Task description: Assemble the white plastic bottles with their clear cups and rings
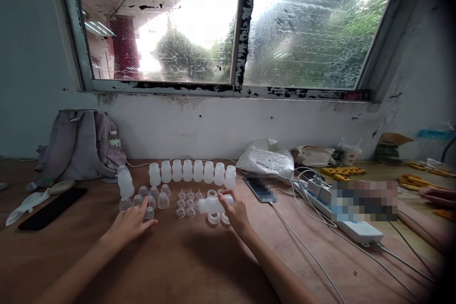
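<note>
My right hand (235, 211) is closed around a frosted white baby bottle (212, 204), which lies tipped on its side in the air with its narrower end to the left. Below it are small clear nipples (181, 212) in rows and several white collar rings (213, 219), partly hidden by my hand. On the left, my left hand (130, 223) reaches into a cluster of translucent dome caps (163, 200). Its thumb and index finger are apart, with one cap (149, 213) between them; whether they press on it is hard to see.
Frosted bottles (187, 170) stand in a row along the back, with more bottles (125, 182) at the left. A black phone (53, 208), a grey backpack (80, 145), another phone (258, 188) and a power strip (359, 230) with cables surround the work. Another person's hand (436, 197) shows far right.
</note>
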